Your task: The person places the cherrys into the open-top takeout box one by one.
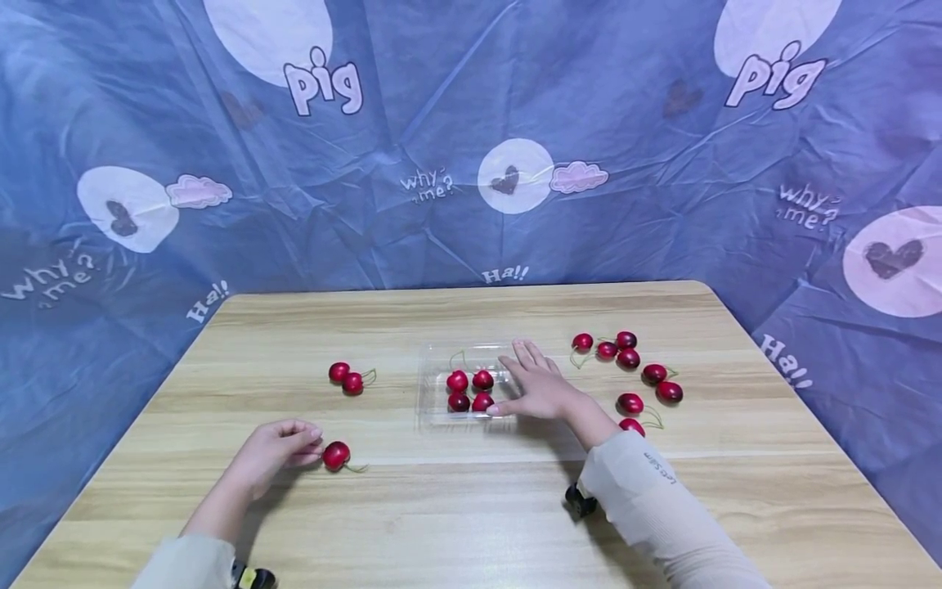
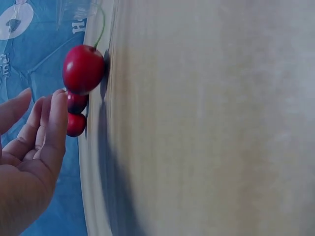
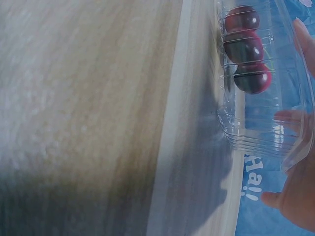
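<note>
A clear plastic box (image 1: 429, 384) on the table holds several red cherries (image 1: 457, 381), one with a green stem showing. My right hand (image 1: 540, 393) rests over the box's right end, its fingers spread toward the back rim and the thumb near the front cherry. At the front left, my left hand (image 1: 272, 454) is beside a single cherry (image 1: 336, 456) with a green stem. In the left wrist view, thumb and fingers stand apart with nothing between them; the fingertips are close to that cherry (image 2: 83, 70), and contact is unclear.
Two cherries (image 1: 353, 383) lie left of the box. Several darker cherries (image 1: 628, 359) are scattered to its right, some near the right forearm. The wooden table (image 1: 456, 523) ends at a blue printed cloth (image 1: 412, 237) behind.
</note>
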Motion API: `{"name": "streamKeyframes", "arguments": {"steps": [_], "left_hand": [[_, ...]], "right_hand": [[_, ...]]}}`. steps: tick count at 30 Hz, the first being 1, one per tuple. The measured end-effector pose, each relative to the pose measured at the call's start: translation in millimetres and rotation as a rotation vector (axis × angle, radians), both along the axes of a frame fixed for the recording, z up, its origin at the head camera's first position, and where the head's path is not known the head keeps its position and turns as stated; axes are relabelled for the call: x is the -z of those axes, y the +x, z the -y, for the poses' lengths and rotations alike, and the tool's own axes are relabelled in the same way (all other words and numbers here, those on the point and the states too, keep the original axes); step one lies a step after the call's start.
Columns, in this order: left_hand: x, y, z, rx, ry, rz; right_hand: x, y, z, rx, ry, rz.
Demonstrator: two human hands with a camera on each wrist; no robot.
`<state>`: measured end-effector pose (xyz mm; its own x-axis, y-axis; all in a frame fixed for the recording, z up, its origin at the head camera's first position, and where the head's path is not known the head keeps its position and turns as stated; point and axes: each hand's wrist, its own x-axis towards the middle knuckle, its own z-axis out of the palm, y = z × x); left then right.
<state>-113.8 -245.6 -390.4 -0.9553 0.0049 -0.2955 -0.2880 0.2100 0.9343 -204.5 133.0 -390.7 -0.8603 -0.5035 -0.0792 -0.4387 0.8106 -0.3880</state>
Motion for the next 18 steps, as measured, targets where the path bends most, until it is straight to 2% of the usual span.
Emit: {"name": "streamKeyframes", "arguments": {"steps": [3,11,15,18], "left_hand": [[2.2,4.3,1.0,0.012,0.033,0.021],[3.6,8.6,0.0,0.097,0.091,0.055],[5.5,8.2,-2.5,0.1,0.092,0.073],[6.2,6.7,-4.5,0.074,0.071,0.067]], "right_hand": [[-0.7,1.1,0.0,-0.002,0.006,0.002],[-1.3,2.0,-0.2,0.002,-0.002,0.01],[-1.3,1.3,-0.2,-0.002,0.01,0.012],[-1.7,0.6,-0.3,-0.004,0.012,0.017]]}}
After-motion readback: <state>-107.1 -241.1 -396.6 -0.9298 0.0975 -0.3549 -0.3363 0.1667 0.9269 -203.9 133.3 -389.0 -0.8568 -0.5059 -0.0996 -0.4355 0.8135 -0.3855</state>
